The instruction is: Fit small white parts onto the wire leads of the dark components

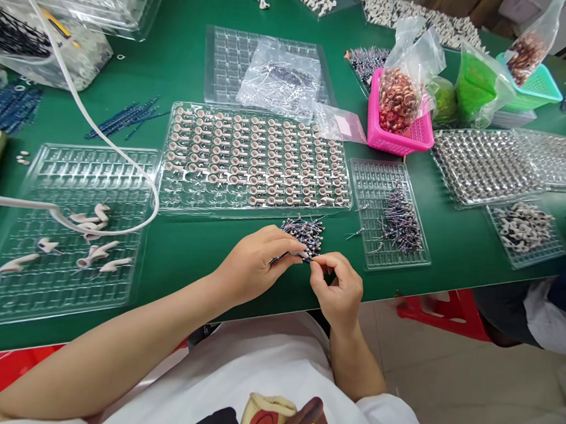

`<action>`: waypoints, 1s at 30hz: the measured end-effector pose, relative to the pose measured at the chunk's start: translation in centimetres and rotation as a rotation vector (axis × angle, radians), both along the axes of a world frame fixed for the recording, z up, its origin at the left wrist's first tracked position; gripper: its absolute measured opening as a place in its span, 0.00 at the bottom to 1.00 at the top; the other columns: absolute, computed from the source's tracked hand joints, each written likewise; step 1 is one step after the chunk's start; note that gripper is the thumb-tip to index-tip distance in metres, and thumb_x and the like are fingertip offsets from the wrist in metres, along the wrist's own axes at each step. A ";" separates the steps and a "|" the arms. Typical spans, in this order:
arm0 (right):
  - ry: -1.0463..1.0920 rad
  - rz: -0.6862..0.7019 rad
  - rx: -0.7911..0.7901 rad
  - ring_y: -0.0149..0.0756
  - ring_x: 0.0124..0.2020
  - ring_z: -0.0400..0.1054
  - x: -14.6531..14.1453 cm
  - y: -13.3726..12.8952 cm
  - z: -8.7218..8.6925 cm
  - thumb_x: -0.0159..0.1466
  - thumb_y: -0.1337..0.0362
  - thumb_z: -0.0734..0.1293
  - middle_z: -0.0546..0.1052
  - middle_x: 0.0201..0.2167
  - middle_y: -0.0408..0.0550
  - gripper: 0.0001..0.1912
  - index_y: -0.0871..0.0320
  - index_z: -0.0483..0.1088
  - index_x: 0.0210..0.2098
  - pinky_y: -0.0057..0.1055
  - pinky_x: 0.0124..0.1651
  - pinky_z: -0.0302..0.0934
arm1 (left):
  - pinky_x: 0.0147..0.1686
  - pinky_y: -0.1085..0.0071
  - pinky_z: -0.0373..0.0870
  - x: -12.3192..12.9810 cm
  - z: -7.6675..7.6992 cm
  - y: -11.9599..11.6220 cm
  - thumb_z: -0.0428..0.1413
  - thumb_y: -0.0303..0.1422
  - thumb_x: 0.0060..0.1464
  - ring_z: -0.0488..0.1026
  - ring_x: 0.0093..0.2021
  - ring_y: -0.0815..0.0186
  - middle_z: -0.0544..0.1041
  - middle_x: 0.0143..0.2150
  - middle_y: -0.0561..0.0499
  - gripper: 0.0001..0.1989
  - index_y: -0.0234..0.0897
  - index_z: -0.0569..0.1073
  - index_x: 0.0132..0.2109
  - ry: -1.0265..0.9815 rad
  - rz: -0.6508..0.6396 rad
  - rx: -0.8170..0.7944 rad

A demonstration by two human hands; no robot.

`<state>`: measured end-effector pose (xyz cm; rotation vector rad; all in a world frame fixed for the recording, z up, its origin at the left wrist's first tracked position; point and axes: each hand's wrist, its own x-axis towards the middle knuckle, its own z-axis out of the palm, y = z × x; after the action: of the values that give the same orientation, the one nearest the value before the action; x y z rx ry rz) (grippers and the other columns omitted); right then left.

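Observation:
My left hand [256,261] and my right hand [338,288] meet at the table's front edge, both with fingers pinched. Between the fingertips is a small dark wired part [305,259], mostly hidden by the fingers. Just beyond them lies a heap of small wired parts [305,229] with pale bead-like ends. A clear tray [255,201] behind the heap holds rows of white, spoon-shaped pieces with brownish round ends. To the right, another clear tray [369,242] carries a loose pile of dark wired parts [401,221].
At left, a clear tray [70,289] holds several white curved pieces, with a white cable [91,116] looping over it. A pink basket [400,142] with bagged reddish-brown pieces stands at back right. Blue strips [126,118] lie at back left. Another person sits at far right.

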<state>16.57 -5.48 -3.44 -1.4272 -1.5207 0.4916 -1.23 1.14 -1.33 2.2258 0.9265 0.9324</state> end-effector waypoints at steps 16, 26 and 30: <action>0.034 0.033 0.094 0.35 0.33 0.74 0.2 -0.5 0.0 0.64 0.71 0.68 0.80 0.34 0.47 0.09 0.54 0.75 0.43 0.32 0.33 0.70 | 0.39 0.66 0.72 0.5 0.5 -0.2 0.60 0.28 0.59 0.72 0.36 0.64 0.82 0.34 0.50 0.05 0.39 0.77 0.43 -0.136 -0.069 -0.021; 0.062 0.053 0.145 0.36 0.33 0.75 0.3 -0.6 -0.2 0.65 0.69 0.68 0.80 0.34 0.47 0.08 0.53 0.74 0.43 0.35 0.36 0.71 | 0.39 0.65 0.73 0.5 0.7 -0.1 0.60 0.29 0.58 0.75 0.34 0.65 0.83 0.35 0.50 0.05 0.42 0.77 0.43 -0.211 -0.100 -0.029; 0.064 0.079 0.169 0.36 0.34 0.75 0.3 -0.6 -0.1 0.64 0.71 0.69 0.80 0.34 0.48 0.11 0.53 0.74 0.45 0.35 0.36 0.71 | 0.40 0.66 0.72 0.6 0.6 -0.2 0.62 0.28 0.57 0.75 0.33 0.66 0.83 0.35 0.51 0.07 0.42 0.77 0.43 -0.222 -0.102 -0.005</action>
<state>16.91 -6.07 -3.52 -1.2145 -1.5338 0.4420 -0.63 0.99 -0.74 2.0925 0.7065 1.1010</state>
